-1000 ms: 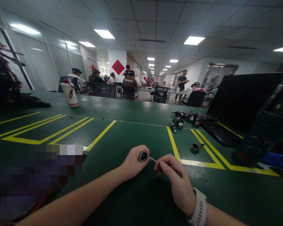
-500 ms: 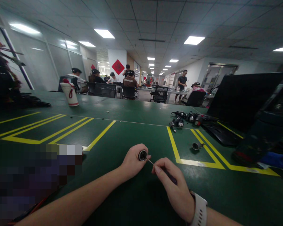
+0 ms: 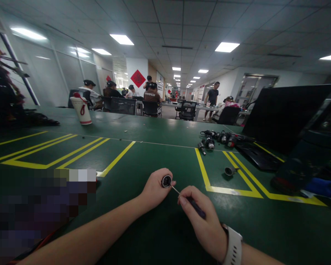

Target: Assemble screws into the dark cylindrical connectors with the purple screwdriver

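Metal cyl. x1, s/driver x1

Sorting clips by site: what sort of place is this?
Probably an open-plan office used partly as a workshop: a green worktable marked with yellow lines, a black office chair beyond it, and a bright ceiling panel overhead.

Showing "PUMPKIN" in pale caps across back of brn shirt, bkgd. Also showing a char. on red diamond sign, wht pillar; staying too blurry to read.
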`<state>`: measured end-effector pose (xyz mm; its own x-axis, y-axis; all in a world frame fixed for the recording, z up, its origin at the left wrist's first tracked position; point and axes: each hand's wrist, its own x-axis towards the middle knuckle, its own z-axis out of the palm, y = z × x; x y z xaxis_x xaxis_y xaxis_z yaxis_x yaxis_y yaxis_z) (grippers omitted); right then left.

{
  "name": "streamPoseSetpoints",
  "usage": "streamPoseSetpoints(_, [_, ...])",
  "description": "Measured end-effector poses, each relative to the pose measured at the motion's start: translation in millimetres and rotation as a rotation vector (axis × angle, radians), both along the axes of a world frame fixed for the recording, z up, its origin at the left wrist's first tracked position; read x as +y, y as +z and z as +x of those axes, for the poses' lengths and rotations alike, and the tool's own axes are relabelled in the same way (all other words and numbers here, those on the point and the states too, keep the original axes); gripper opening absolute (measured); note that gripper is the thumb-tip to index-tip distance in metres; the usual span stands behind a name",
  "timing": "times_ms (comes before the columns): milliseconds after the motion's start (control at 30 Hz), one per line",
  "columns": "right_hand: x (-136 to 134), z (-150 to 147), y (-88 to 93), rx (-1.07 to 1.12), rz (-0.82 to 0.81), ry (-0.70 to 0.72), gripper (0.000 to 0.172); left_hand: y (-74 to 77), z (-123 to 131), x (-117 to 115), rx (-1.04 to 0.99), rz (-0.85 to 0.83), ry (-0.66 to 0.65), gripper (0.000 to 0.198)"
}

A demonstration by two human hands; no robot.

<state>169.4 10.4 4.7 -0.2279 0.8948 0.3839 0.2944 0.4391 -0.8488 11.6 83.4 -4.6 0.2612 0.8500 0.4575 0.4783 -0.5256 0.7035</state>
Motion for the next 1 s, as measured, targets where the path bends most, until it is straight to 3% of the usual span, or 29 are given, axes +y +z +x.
streamPoseSetpoints(1000, [-0.8, 0.2, -0.3, -0.030, 0.036, 0.011, 0.018, -0.1, 0.3, -0.1, -0.008, -0.010, -0.048, 0.014])
